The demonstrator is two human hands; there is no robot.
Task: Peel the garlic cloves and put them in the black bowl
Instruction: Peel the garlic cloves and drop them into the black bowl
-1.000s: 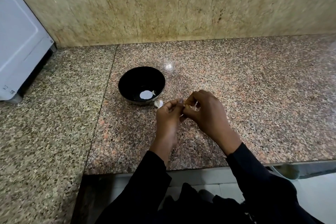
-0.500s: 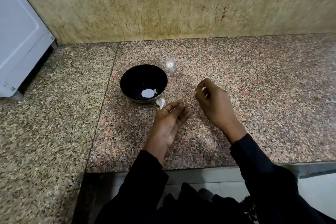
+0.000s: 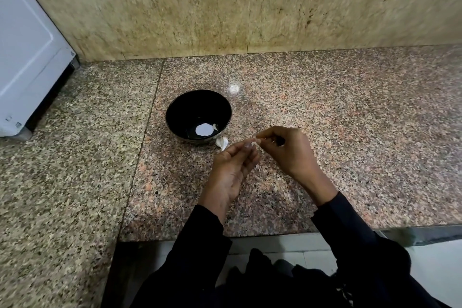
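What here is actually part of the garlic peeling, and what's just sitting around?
Part of the job:
- black bowl, a small pale piece inside
- garlic clove on the counter by the bowl
- small clove pinched in the left hand
- right hand, fingers at that clove

Just sitting around:
- white appliance at far left
- granite counter
- stone wall
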